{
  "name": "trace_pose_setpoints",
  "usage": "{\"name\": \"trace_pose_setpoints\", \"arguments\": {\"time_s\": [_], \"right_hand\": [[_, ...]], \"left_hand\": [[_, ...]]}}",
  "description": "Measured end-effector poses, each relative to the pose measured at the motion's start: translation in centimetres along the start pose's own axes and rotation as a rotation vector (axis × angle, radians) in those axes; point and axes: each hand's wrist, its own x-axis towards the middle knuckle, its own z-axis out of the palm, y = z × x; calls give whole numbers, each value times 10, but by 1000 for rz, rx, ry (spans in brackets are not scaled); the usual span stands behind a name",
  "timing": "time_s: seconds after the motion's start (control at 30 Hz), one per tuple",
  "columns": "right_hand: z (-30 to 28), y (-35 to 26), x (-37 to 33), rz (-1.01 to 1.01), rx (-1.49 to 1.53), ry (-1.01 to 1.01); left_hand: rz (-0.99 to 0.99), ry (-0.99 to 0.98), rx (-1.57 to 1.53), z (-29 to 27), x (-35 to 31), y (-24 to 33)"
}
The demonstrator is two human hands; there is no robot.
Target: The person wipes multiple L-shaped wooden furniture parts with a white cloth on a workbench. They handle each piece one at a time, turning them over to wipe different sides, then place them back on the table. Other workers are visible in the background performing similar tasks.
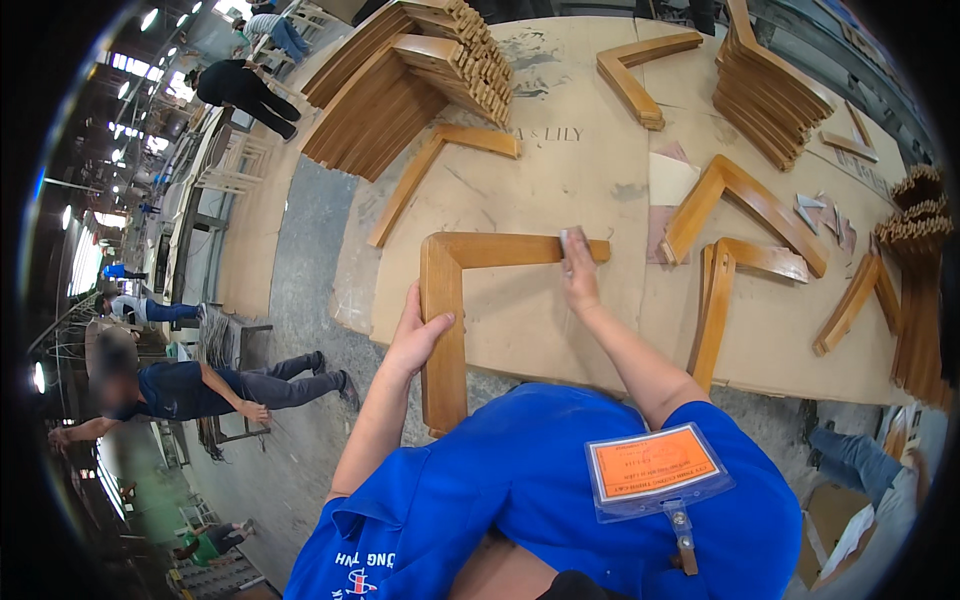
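Two bare hands are on an L-shaped varnished wooden frame piece [441,290], which is at the near edge of the cardboard-covered worktable [560,330], just in front of the blue shirt [430,520]. Its corner points to the upper left; one leg runs down toward the person's chest, past the table edge, and the other reaches across to the right. The left hand [411,342] grasps the near leg below the corner, thumb lying over its face and fingers at the outer edge. The right hand [578,272] holds a small pale pad [570,238] between its fingers, pressed to the cross leg close to its free end; what the pad is made of cannot be told. Beyond, a similar loose angled piece [440,150] lies beside a tall stack of matching brown pieces [375,120] at the upper left. Another angled piece [640,80] lies near the far side, next to a second stack [770,100]. To the right, a wide-angled piece [745,195] lies near some thin grey scraps [812,210], with a third stack [920,300] at the table's right end. An orange badge [655,465] in a clear sleeve hangs on the shirt. On the left, a co-worker in dark clothes [190,390] stands on the concrete floor [310,290].
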Motion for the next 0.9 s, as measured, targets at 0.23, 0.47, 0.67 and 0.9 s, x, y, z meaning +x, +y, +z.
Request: {"name": "trace_pose_setpoints", "arguments": {"time_s": [0.23, 0.47, 0.67, 0.9], "right_hand": [[80, -50, -23, -473, -134, -384], [-36, 85, 7, 650, 951, 495], [20, 44, -17, -72, -112, 17], [-44, 118, 4, 535, 640, 135]], "left_hand": [[-94, -47, -55, 3, 2, 18], [-66, -3, -13, 6, 1, 27], [-99, -20, -10, 9, 6, 35], [-97, 84, 129, 17, 6, 48]]}}
